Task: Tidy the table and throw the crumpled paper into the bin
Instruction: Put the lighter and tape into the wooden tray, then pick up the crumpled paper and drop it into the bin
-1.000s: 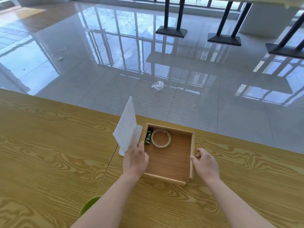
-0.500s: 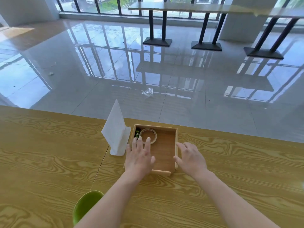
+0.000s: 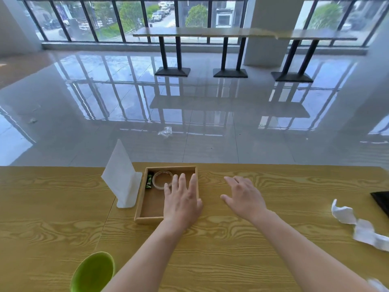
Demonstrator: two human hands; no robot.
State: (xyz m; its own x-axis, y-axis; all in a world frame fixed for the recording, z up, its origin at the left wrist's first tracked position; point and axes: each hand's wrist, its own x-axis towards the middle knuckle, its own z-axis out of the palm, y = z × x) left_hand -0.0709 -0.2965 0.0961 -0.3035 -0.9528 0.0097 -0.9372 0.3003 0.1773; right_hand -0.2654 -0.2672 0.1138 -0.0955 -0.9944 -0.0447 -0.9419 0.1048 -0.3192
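Tray step is looking done, paper step not yet started. The left hand [image 3: 182, 199] is lying flat, fingers straight and spread, over the right half of the shallow square wooden tray [image 3: 140, 200]; can't tell if it's pressing or hovering. The right hand [image 3: 244, 197] is sitting over bare wood-grain table [image 3: 210, 249] just right of the tray, fingers loose and apart, holding nothing. Just beyond the left fingertips, a clear round glass dish [image 3: 162, 179] and a small green-and-black packet [image 3: 149, 181] are lying in the tray's far-left corner. An upright white folded card [image 3: 121, 178] is standing against the tray's left wall. Task item: the crumpled white paper [image 3: 345, 214] is lying well right of the right hand, a loose twisted strip trailing toward the near-right. My read on the next move: the right hand is needing a sideways reach over open tabletop, nothing standing between, then a gather of the whole strip, since a one-end pinch is likely leaving the rest dragging. A black flat object [image 3: 382, 200] is sitting just beyond the paper, so approach from the near side. Then it's a carry across to the green round plastic bin [image 3: 92, 272], mouth showing near-left of the left forearm. The far table edge is running just beyond the tray, so there's little room for pushing away.
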